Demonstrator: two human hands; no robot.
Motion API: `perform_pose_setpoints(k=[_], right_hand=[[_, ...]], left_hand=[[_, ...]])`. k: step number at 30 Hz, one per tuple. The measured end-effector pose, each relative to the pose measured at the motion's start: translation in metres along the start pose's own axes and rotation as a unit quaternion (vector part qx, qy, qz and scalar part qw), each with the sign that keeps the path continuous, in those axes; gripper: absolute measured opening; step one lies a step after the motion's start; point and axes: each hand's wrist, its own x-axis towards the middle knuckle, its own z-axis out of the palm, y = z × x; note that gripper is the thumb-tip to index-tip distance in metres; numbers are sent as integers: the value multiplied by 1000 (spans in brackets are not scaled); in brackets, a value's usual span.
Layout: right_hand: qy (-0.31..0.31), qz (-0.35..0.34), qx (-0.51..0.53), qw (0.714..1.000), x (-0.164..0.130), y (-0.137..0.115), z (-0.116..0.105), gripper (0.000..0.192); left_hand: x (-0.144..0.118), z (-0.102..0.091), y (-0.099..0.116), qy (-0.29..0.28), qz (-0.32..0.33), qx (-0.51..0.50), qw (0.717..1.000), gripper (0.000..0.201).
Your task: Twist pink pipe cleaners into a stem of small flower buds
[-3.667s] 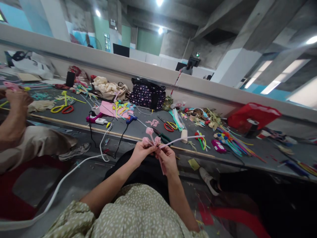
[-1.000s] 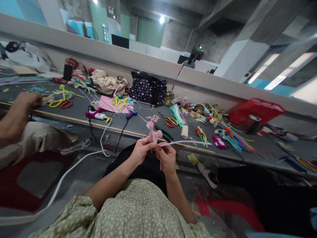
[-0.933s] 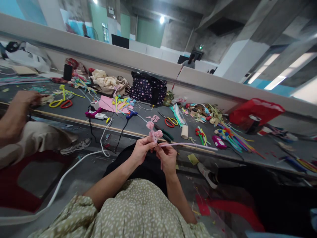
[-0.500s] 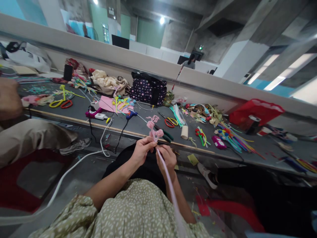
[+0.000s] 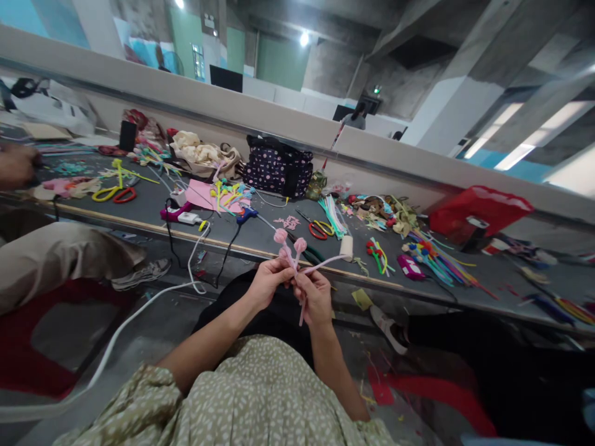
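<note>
**Both hands pinched on a pink pipe-cleaner cluster, loose tail running right**

Right now the left hand (image 5: 268, 283) and the right hand (image 5: 315, 296) meet in front of the person's lap, fingertips almost touching. Each is closed in a pinch on the pink pipe-cleaner stems (image 5: 292, 260): the left grips the bundle from its own side, just under the three small curled heads that stand up above the knuckles; the right grips the same bundle from the other side. Out of that pinch a free pink tail (image 5: 325, 262) runs up and away to the person's right, its long axis slanted toward the table edge, so the right hand is plainly the nearer one to it. A shorter end hangs down below the right hand.

Beyond the hands, the long dark table (image 5: 260, 230) carries scattered craft stuff: red-and-yellow scissors (image 5: 318, 230), a small white roll (image 5: 346, 247) just past the tail's tip, a dotted dark bag (image 5: 277, 171) against the back wall, and a fan of coloured pipe cleaners (image 5: 437, 255) well off to the right. At the far left another person's hand (image 5: 16, 166) rests over the table.
</note>
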Motion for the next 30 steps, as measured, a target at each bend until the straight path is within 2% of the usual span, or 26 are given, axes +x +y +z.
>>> perform_pose_setpoints(k=[4,8,14,18,25,30], right_hand=[[-43,84,79,992,4,1,-3,23],[-42,78,86,992,3,2,-3,23],[-9,-23,3,1000,-1,3,1,19],[11,-109,-99,989,-3,5,1,15],[3,-255,-256,932,-5,4,-7,5],[-41,-340,-344,874,-2,8,-15,18]], left_hand=[[1,-4,-1,1,1,19,1000,27],[0,-3,0,7,16,22,1000,25],[-1,1,2,40,57,37,997,21],[-2,3,1,63,79,59,993,21],[-2,6,2,79,94,80,989,23],[-1,5,0,89,102,84,987,24]])
